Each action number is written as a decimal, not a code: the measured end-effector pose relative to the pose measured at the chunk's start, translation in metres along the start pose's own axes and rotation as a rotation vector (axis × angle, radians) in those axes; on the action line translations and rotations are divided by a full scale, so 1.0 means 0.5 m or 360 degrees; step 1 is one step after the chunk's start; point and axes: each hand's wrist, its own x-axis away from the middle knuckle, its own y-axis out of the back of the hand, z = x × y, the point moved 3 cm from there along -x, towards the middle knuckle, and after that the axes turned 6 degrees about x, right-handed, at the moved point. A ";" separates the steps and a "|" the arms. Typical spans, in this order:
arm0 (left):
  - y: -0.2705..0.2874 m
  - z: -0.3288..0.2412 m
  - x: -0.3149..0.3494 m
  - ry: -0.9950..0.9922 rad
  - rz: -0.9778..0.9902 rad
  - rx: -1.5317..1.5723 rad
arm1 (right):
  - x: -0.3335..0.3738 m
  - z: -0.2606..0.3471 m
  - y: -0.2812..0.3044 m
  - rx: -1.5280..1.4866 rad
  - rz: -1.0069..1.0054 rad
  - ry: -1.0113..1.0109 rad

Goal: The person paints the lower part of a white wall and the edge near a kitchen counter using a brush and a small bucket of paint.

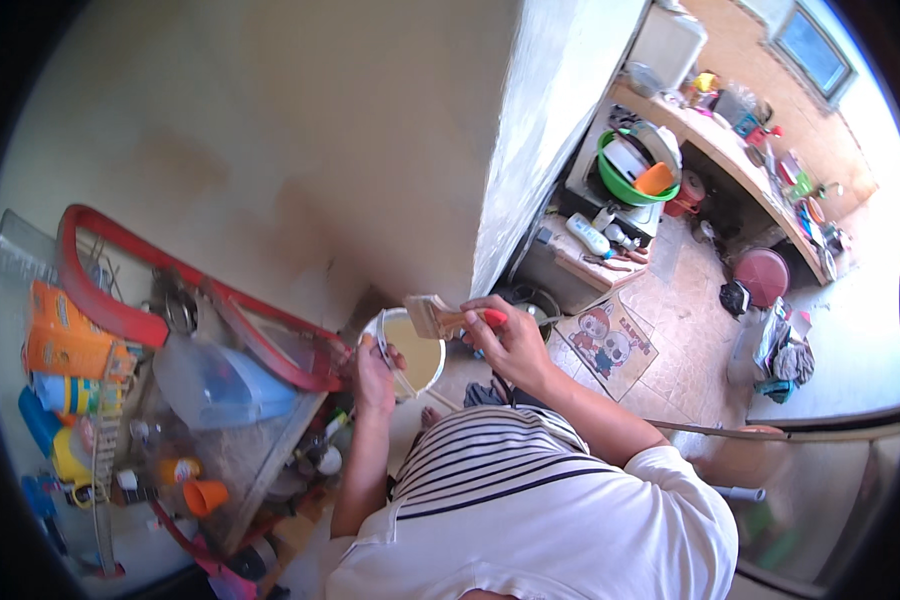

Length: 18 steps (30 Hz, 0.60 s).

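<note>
In my right hand (510, 340) is a wide paintbrush (427, 316) with a wooden body and a red handle end. Its bristles point left, above the bucket's far edge, and look pale with paint. My left hand (374, 376) grips the near left side of a white bucket (441, 368), thumb and fingers closed at the rim. Cream-coloured paint (410, 345) shows inside. The fingers on the bucket's outer side are partly hidden. Beyond the bucket rises a cream wall (390, 130), with darker smudges low down and a bright white corner face.
At left stands a red-framed rack (110, 300) with a clear plastic container (220, 385), an orange cup (205, 496) and bottles. At right are a counter (710, 130), a green basin (635, 190) of dishes and a printed mat (610, 345) on the tiled floor.
</note>
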 end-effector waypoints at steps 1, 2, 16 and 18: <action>-0.003 -0.001 0.003 -0.0011 0.0030 -0.0020 | -0.006 -0.001 0.006 0.0104 0.0013 0.0099; -0.016 -0.002 0.007 -0.0017 -0.0019 -0.0025 | -0.010 -0.016 0.013 0.0156 0.0140 0.0106; -0.153 -0.073 0.078 -0.0130 -0.0060 -0.0063 | -0.130 -0.039 -0.105 0.0620 0.0739 0.0564; -0.173 -0.084 0.084 -0.0135 -0.0014 -0.0073 | -0.157 -0.073 -0.167 0.0872 0.0957 0.0592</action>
